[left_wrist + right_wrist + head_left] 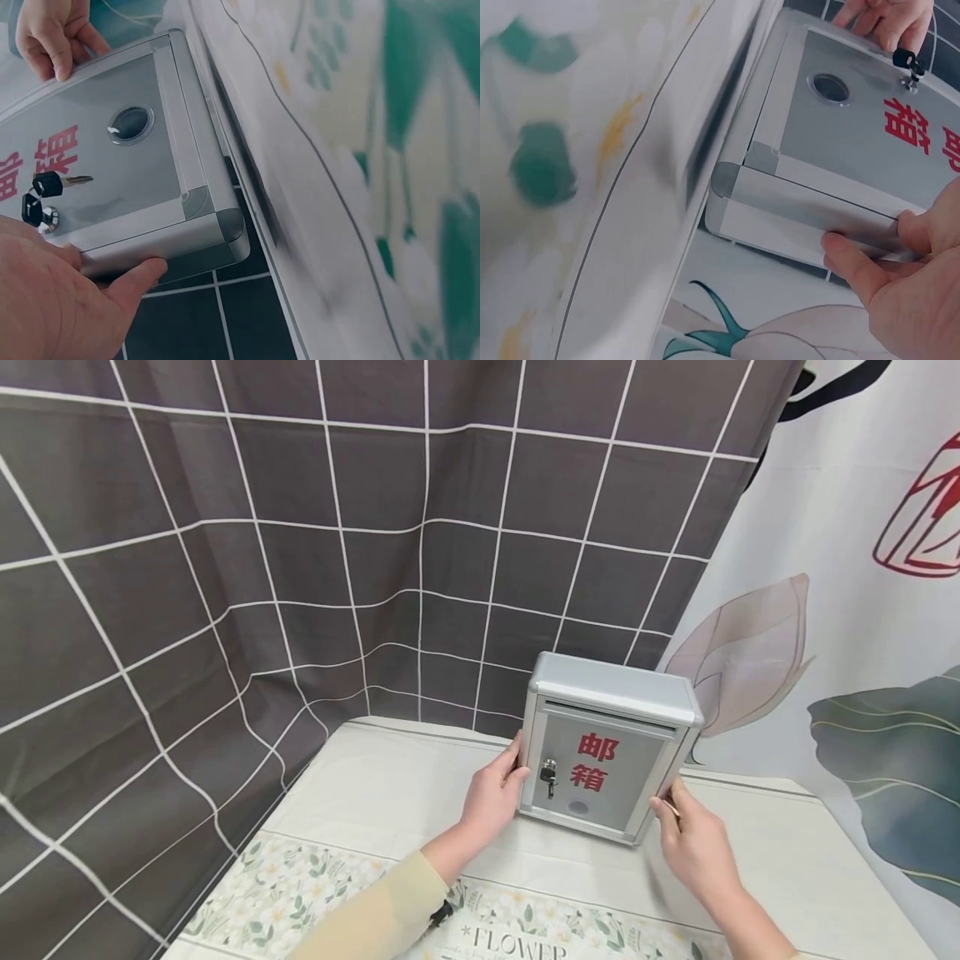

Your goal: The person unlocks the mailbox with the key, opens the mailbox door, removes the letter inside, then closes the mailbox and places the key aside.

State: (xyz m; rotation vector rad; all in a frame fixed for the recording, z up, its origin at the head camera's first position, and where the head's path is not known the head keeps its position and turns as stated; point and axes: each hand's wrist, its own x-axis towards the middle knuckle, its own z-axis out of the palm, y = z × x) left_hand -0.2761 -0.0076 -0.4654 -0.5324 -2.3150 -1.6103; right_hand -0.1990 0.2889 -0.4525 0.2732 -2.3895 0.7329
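Observation:
A silver-grey metal mailbox (pixel 600 752) with red characters on its front stands upright between my two hands, leaning a little. My left hand (pixel 493 789) grips its left side, thumb near the front edge. The opposite side is held by my right hand (pixel 693 835), with the thumb at the front and a finger along the side in the right wrist view. Keys (pixel 52 184) hang from the lock on the door, close to my left hand. A round dark window (pixel 829 88) sits low on the door. Whether the mailbox's bottom touches the table, I cannot tell.
Beneath the mailbox is a table with a pale floral cloth (pixel 405 777). Behind it hangs a dark curtain with a white grid (pixel 375 568). A white curtain with leaf prints (pixel 757 643) hangs at the right.

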